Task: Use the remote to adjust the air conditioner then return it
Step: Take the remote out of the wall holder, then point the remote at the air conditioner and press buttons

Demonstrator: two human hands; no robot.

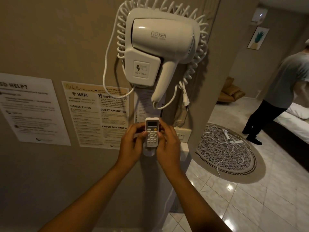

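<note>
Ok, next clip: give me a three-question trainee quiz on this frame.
1. True or false: both hands grip the remote.
2. What hangs on the wall right above the remote? A) a clock B) a hair dryer C) a mirror
3. Fill in: the remote's lower end sits at a white ____ on the wall.

Key:
1. True: the left hand and right hand close on its sides.
2. B, the hair dryer.
3. holder; whether the remote is going in or coming out cannot be told.
</note>
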